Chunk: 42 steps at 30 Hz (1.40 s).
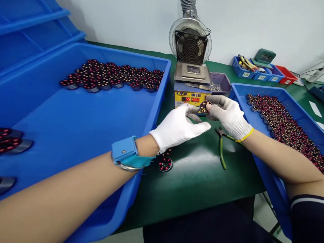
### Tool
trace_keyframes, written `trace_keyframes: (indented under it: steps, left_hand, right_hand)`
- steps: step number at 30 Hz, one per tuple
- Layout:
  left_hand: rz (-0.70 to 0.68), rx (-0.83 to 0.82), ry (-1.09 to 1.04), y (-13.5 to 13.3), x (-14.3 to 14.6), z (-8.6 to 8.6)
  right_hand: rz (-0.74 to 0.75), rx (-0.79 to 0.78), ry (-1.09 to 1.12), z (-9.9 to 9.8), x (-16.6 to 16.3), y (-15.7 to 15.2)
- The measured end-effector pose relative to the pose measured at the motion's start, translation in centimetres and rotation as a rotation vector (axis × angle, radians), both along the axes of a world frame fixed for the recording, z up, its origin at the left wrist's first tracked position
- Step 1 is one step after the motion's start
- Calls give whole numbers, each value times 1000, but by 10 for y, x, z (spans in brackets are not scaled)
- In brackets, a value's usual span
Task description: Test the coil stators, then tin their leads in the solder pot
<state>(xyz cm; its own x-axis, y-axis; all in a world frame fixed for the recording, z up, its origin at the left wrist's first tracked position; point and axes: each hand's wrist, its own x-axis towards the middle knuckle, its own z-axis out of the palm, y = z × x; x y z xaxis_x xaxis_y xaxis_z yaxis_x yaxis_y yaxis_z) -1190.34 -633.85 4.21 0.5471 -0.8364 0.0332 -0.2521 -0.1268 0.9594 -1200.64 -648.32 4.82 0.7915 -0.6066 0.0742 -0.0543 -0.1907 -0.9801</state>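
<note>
My right hand (pixel 225 113), in a white knitted glove with a yellow cuff, pinches a round motor stator (pixel 204 107) with copper windings between thumb and fingers. My left hand (pixel 181 126), in a plain white glove, has its thumb held apart, and its fingertips reach the stator's left edge; whether they touch it I cannot tell. Just behind both hands is a yellow and blue solder pot (pixel 192 96) with red digits. Green-handled cutters (pixel 221 148) lie with their jaws apart below my right hand. Another stator (pixel 165 164) rests on the table below my left wrist, beside one partly hidden.
A large blue tray (pixel 121 111) with many stators stands left, a second blue tray (pixel 240 92) of stators right. Behind the pot rises a fume extractor fan (pixel 191 47). A purple bin (pixel 224 82) and small blue and red bins (pixel 286 76) line the back of the green table (pixel 197 182).
</note>
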Motion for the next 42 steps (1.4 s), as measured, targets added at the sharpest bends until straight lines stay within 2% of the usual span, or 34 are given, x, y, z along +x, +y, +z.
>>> trace_keyframes:
  steps: [3,7,9,12,16,20,22,25,30,32,35,37,38,42]
  left_hand:
    - [-34,7,-23,1,-1,2]
    - [-80,80,97,7,2,15]
    - [-49,89,102,8,2,18]
    - [10,50,-3,4,1,13]
    - [-96,67,44,2,-1,6]
    - [-181,159,135,8,-2,14]
    - [-142,178,35,8,-2,19]
    - [14,121,-104,6,-2,18]
    - [-62,-18,35,7,-7,7]
    - [-24,-103,42,10,-8,6]
    - [196,-275,30,11,-5,8]
    - [337,-312,14,10,-1,9]
    - [342,-286,4,9,0,9]
    - [153,-80,-149,5,0,4]
  right_hand:
    - [21,-19,-10,0,0,6]
    - [64,-84,-33,1,-3,9]
    - [83,-84,-43,1,-3,11]
    - [81,-47,-53,0,-2,12]
    - [66,-53,-92,-4,2,10]
    - [28,-76,-112,-6,4,6]
    - [19,-81,-99,-6,4,5]
    - [8,-107,-102,-5,4,7]
    - [52,-170,-117,-8,4,10]
    - [47,-177,-143,-11,5,8]
    - [27,-178,-170,-14,7,3]
    - [19,-179,-178,-15,8,2]
    - [17,-182,-180,-15,8,3]
    - [29,-229,-176,-15,6,9]
